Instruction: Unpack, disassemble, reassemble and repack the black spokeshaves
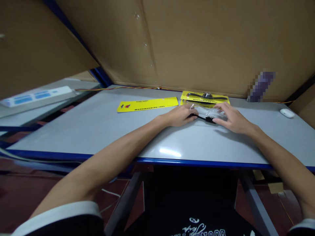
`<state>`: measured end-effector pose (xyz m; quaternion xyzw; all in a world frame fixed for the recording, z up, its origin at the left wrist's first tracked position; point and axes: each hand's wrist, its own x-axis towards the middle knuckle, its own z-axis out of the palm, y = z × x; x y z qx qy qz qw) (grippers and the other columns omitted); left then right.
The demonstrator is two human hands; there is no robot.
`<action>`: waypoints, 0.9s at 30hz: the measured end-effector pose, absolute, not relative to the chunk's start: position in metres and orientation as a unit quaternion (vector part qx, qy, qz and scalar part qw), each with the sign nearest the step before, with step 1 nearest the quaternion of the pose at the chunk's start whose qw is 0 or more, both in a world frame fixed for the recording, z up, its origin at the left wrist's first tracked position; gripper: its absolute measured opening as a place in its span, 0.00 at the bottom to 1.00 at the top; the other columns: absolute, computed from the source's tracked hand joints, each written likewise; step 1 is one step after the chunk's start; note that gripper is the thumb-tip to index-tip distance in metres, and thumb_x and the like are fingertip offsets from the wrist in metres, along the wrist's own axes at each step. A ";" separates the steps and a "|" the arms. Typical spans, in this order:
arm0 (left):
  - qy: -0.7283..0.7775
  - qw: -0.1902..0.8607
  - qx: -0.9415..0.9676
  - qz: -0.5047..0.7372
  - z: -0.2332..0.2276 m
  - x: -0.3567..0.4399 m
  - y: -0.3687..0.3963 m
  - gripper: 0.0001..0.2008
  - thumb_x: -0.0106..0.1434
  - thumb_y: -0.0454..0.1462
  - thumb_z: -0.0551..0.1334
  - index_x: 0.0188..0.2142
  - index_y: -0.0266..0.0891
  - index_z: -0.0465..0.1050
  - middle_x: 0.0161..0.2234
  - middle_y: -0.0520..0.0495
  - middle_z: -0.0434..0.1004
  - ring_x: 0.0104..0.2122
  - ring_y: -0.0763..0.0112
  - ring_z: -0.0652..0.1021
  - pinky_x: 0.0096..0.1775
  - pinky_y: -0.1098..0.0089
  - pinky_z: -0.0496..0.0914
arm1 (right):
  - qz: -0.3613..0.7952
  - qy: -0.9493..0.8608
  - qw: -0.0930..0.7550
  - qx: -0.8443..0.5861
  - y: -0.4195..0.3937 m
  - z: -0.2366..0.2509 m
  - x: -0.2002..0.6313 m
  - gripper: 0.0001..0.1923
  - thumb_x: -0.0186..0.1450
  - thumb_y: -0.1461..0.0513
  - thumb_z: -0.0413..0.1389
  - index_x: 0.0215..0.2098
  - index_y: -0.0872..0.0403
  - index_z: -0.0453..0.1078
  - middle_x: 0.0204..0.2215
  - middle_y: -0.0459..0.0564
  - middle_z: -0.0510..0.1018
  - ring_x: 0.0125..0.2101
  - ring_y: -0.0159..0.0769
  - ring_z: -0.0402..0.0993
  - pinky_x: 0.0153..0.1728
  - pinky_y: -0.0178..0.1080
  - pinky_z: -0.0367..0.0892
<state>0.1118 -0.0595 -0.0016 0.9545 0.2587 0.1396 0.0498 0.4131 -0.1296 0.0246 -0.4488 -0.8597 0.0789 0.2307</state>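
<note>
A black spokeshave (209, 119) lies low over the table in front of me, with a clear plastic cover (212, 112) against it. My left hand (181, 114) is closed around the tool's left handle, and its fingers also touch the plastic. On the other side, my right hand (233, 118) has its thumb near the tool's middle and its fingers on the plastic cover. The right handle is hidden. Just behind my hands, another spokeshave (207, 95) lies on a yellow card (184, 95) printed "woodworking tool"; a further yellow card is partly covered there.
A flat yellow card (147, 105) lies left of my hands on the grey table (98, 121). A white earbud case (286, 113) sits at the right, near a blurred purple object (262, 87). Cardboard walls (197, 42) rise behind. A power strip (36, 96) rests far left.
</note>
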 end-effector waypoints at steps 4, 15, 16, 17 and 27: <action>0.269 0.029 0.952 0.140 -0.004 0.111 -0.057 0.16 0.75 0.38 0.53 0.52 0.37 0.78 0.49 0.36 0.81 0.50 0.53 0.80 0.51 0.55 0.76 | 0.063 -0.872 0.164 -0.457 -0.132 0.027 0.414 0.37 0.67 0.50 0.63 0.72 0.48 0.63 0.66 0.62 0.73 0.59 0.63 0.77 0.59 0.64 0.74; 0.347 -0.017 0.919 0.189 -0.004 0.113 -0.060 0.26 0.81 0.53 0.49 0.47 0.41 0.81 0.36 0.41 0.86 0.34 0.55 0.83 0.39 0.59 0.73 | 0.044 -0.882 0.176 -0.435 -0.127 0.021 0.421 0.37 0.70 0.62 0.56 0.76 0.45 0.62 0.63 0.59 0.79 0.55 0.56 0.80 0.58 0.60 0.75; 0.342 -0.029 0.917 0.201 -0.004 0.113 -0.059 0.27 0.81 0.54 0.49 0.46 0.41 0.81 0.35 0.41 0.86 0.33 0.55 0.83 0.38 0.60 0.73 | 0.036 -0.882 0.182 -0.434 -0.127 0.021 0.421 0.36 0.71 0.61 0.55 0.76 0.45 0.62 0.62 0.59 0.79 0.54 0.55 0.80 0.57 0.60 0.75; 0.337 -0.041 0.916 0.213 -0.005 0.113 -0.059 0.28 0.81 0.54 0.48 0.45 0.41 0.81 0.34 0.41 0.85 0.33 0.56 0.83 0.37 0.61 0.72 | 0.029 -0.881 0.188 -0.433 -0.126 0.021 0.421 0.35 0.72 0.60 0.55 0.76 0.46 0.62 0.61 0.60 0.79 0.53 0.55 0.80 0.56 0.60 0.75; 0.282 -0.045 0.913 0.291 -0.005 0.111 -0.060 0.27 0.82 0.56 0.48 0.47 0.41 0.78 0.35 0.43 0.85 0.35 0.61 0.83 0.38 0.66 0.72 | 0.020 -0.874 0.197 -0.444 -0.125 0.023 0.423 0.37 0.74 0.56 0.57 0.79 0.51 0.62 0.45 0.55 0.88 0.43 0.51 0.83 0.44 0.48 0.74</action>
